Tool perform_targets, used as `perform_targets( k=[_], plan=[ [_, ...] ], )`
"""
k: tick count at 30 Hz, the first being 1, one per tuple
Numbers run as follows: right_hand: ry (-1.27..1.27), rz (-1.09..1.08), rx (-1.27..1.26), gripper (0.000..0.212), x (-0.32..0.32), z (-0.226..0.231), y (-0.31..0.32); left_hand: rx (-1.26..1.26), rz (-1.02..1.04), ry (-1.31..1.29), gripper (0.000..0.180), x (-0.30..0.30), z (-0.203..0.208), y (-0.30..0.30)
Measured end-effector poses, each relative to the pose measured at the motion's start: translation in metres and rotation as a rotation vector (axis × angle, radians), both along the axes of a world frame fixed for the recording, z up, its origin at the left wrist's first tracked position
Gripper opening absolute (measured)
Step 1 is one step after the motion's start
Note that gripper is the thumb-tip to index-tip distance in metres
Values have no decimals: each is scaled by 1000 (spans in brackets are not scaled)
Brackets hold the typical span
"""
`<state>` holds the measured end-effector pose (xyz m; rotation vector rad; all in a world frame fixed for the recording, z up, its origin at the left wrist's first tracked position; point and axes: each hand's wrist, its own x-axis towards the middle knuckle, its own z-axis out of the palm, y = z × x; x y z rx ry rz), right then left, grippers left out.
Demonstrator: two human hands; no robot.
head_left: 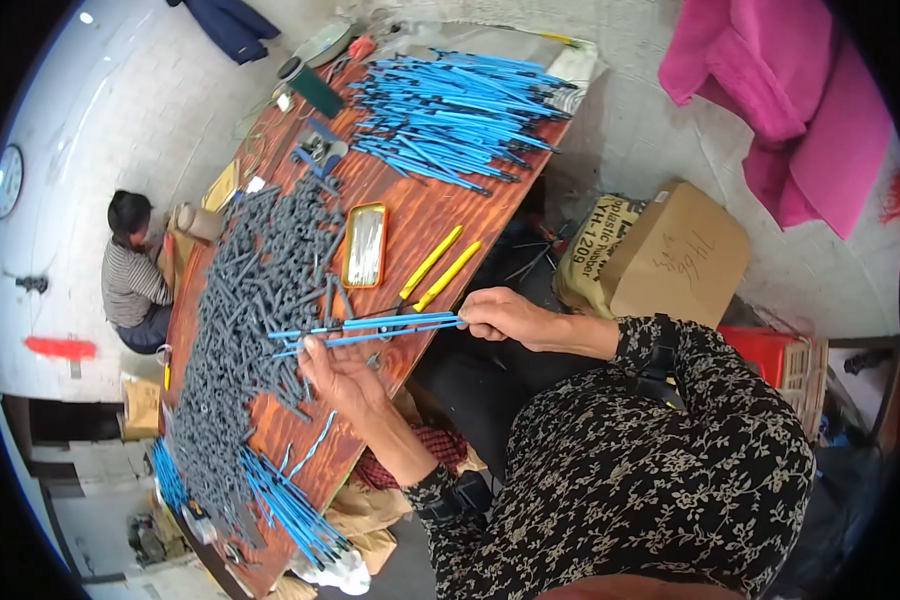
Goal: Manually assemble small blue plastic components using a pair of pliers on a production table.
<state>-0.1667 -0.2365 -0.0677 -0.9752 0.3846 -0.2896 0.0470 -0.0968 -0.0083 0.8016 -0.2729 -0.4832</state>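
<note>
Several thin blue rods (395, 322) with dark parts on them stretch level over the front edge of the wooden table (440, 225). My right hand (505, 318) pinches their right ends between thumb and fingers. Near their other end, my left hand (342, 380) holds them with the thumb and fingertips, palm partly turned up. Just beyond the rods lies a pair of yellow-handled pliers (445, 272); its jaws are hard to make out behind the rods. A big heap of short dark grey tubes (245, 290) spreads beside my left hand.
A shallow rectangular tin (366, 245) sits by the heap. Blue rods (460, 110) are piled at the far end, with another bundle (290, 505) at the near left. A dark green cup (310, 88) stands behind. A cardboard box (680, 255) is at right; another person (135, 265) sits across the table.
</note>
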Motion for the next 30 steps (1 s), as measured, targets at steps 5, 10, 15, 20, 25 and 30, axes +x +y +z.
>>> perform_targets(
  k=[5,10,15,20,25,30],
  plan=[
    [42,-1,-93,21,-1,6,7,183,131,-153,23,-18,26,3],
    [62,-60,-249,25,-10,18,27,140,74,-26,30,-26,44,4],
    [137,-108,-439,26,-15,29,29,57,-230,-44,33,-28,60,18],
    [22,-229,-906,19,-16,18,41,9,-46,113,33,-29,48,7],
    [-216,-5,-1340,21,-24,23,21,-304,-384,57,26,-10,30,22],
    [46,-578,-1764,17,-2,46,-78,-329,-447,-27,26,-9,32,24]
  ],
)
